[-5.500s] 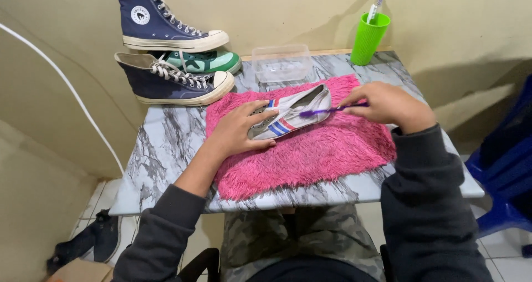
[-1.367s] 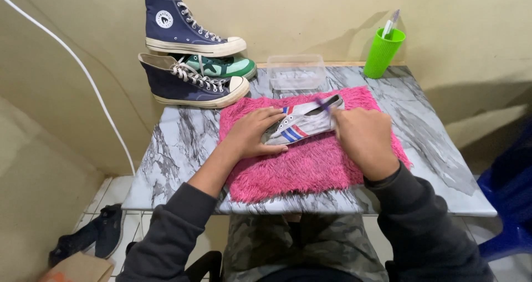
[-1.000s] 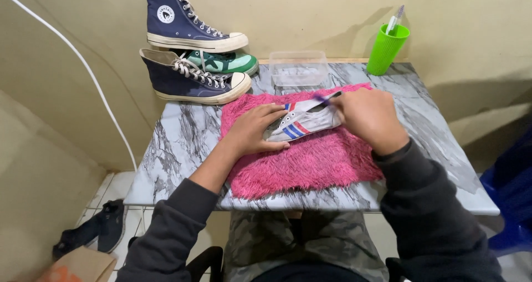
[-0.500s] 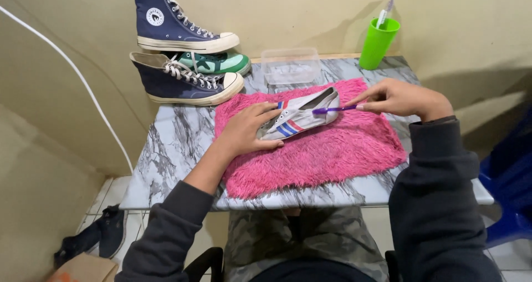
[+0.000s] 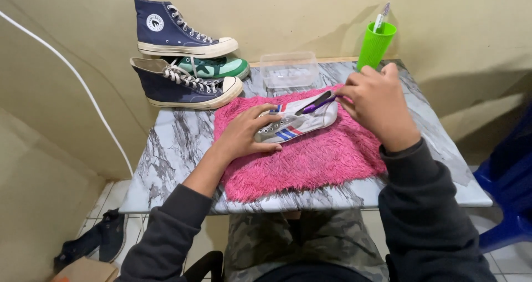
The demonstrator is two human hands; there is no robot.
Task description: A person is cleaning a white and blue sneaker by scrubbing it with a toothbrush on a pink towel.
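A small white shoe (image 5: 302,119) with red and blue stripes lies on a shaggy pink mat (image 5: 310,154) on the marble-patterned table (image 5: 172,149). My left hand (image 5: 244,132) presses down on the shoe's toe end and holds it. My right hand (image 5: 377,107) grips a purple toothbrush (image 5: 317,104), whose head rests at the shoe's opening near the heel.
At the table's back left stand two navy high-top sneakers (image 5: 183,85) and a green shoe (image 5: 216,67). A clear plastic tub (image 5: 288,68) and a green cup (image 5: 374,44) with brushes stand at the back. A blue chair (image 5: 507,188) is on the right, a dark shoe (image 5: 102,240) on the floor.
My right hand has swung from the shoe's right side to above its heel, and the toothbrush head now sits at the opening. My left hand stays on the shoe.
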